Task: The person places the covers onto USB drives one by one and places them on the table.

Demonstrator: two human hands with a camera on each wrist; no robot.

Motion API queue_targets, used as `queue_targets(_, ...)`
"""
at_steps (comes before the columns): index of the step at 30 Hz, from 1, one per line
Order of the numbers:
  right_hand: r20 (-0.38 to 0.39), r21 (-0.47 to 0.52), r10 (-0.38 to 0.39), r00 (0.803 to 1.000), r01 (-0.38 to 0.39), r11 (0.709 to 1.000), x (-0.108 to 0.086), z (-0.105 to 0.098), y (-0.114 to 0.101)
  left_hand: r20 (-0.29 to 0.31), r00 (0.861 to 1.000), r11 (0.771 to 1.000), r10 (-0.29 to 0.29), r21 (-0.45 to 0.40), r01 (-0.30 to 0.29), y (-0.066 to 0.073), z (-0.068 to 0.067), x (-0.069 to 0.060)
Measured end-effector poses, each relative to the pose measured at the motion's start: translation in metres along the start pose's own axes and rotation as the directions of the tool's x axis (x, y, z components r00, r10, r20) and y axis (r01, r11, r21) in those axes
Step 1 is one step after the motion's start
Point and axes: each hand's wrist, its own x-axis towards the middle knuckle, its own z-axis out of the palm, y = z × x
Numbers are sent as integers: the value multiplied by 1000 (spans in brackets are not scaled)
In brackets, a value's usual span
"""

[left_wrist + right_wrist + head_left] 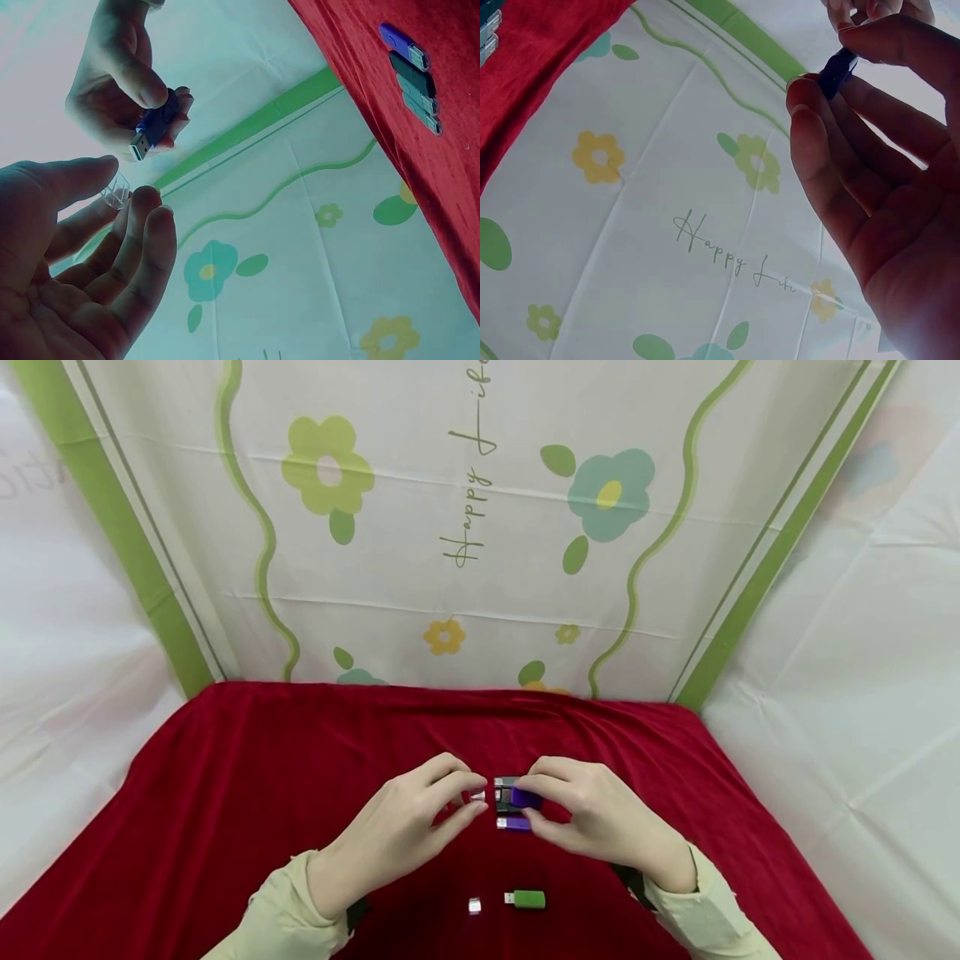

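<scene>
Between thumb and forefinger, my left hand [408, 814] pinches a small clear cap [116, 192]. My right hand [600, 806] pinches a purple USB stick [156, 126] by its body; the bare metal plug points toward the cap, and a gap separates the two. On the red cloth below and behind the held stick lie a grey USB stick [505, 782], a black one [504, 807] and another purple one [513, 824], side by side. In the left wrist view these lying sticks wear clear caps.
Nearer the front of the red cloth [337, 727] lies an uncapped green USB stick [529, 899], its plug facing left. A loose clear cap [474, 906] sits to its left. White flowered fabric [480, 593] stands behind, with white walls on both sides.
</scene>
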Motion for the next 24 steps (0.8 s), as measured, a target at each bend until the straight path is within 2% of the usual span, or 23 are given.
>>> queue_targets(24, 18, -19, -12, 1000, 12, 1000, 2, 1, -2, 28, 1000, 1000, 14, 19, -14, 1, 5, -2)
